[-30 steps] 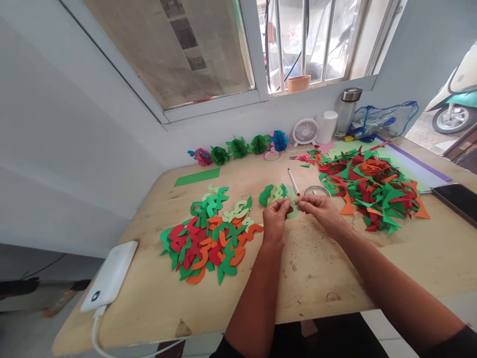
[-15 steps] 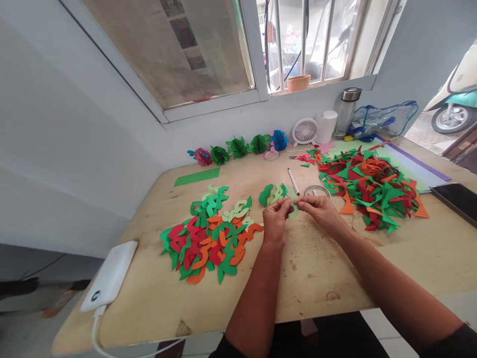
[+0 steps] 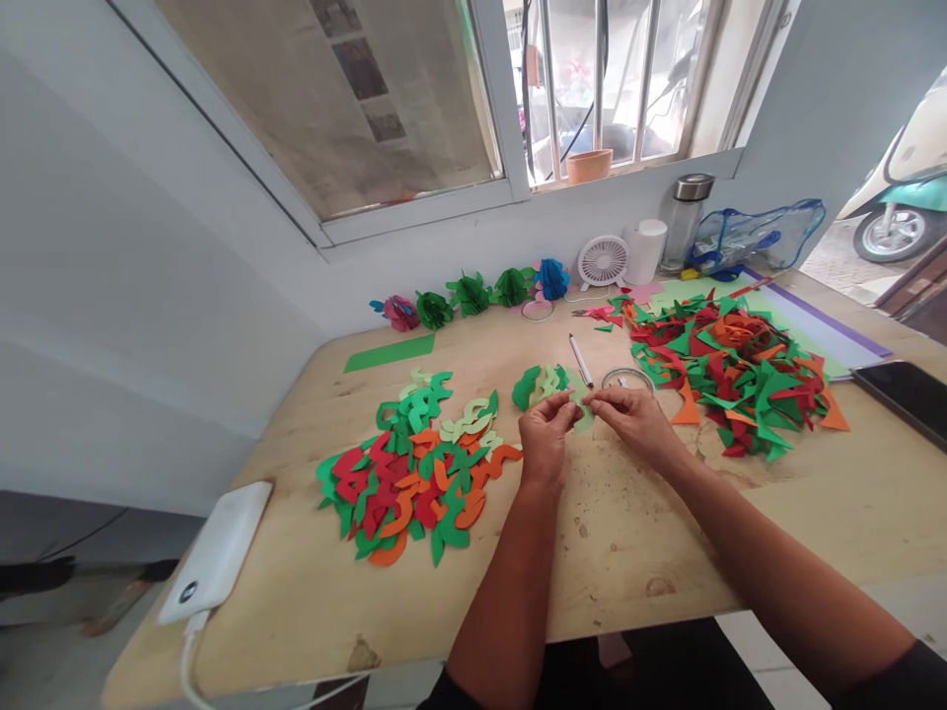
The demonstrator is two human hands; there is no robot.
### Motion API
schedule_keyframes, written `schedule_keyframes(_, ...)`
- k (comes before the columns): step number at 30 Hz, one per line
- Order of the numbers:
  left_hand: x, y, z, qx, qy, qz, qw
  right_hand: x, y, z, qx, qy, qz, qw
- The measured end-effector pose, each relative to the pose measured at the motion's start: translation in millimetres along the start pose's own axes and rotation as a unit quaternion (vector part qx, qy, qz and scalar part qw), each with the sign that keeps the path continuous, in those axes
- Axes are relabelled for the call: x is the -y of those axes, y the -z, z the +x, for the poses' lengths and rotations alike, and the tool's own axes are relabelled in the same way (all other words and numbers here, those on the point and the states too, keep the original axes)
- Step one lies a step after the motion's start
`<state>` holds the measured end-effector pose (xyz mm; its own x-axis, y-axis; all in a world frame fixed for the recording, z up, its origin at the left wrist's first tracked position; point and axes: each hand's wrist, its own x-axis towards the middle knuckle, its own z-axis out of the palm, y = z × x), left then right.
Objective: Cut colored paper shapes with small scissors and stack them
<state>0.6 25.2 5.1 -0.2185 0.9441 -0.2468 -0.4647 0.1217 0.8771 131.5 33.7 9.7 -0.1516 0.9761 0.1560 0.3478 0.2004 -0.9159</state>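
Note:
My left hand (image 3: 546, 439) and my right hand (image 3: 636, 422) meet at their fingertips on a bunch of green and pale green paper cutouts (image 3: 551, 385) on the wooden table (image 3: 621, 562). Both hands pinch its near edge, and my fingers hide part of it. To my left lies a heap of curved red, orange and green paper shapes (image 3: 414, 473). Beyond my right hand are a white-barrelled pen (image 3: 581, 360) and a thin clear ring (image 3: 627, 379).
A large heap of angular paper scraps (image 3: 732, 370) lies at the right, beside a black phone (image 3: 903, 394). Paper honeycomb balls (image 3: 470, 296) line the wall. A small white fan (image 3: 603, 261), a steel-capped bottle (image 3: 685, 222) and a white power bank (image 3: 218, 547) also stand nearby.
My hands stay pinched on the cutouts with only slight finger shifts. The whole scene sits slightly differently in view as my head moves a little.

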Motion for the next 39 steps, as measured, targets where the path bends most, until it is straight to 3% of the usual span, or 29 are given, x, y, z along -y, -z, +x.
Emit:
schedule_keyframes(15, 3.8, 0.6, 2.4, 0.003, -0.093, 0.066, 0.994, 3.0, -1.2, -2.3, -0.036, 0.043, -0.091, 0.994)
schedule_keyframes(29, 3.3, 1.2, -0.2, 0.006, -0.094, 0.075, 0.993, 4.4, -2.5, -3.7, -0.034, 0.046, -0.119, 0.991)
schedule_keyframes(39, 0.8, -1.4, -3.7, -0.041, -0.159, 0.110, 0.980, 4.6, -6.9, -6.9, -0.037, 0.099, -0.182, 0.978)
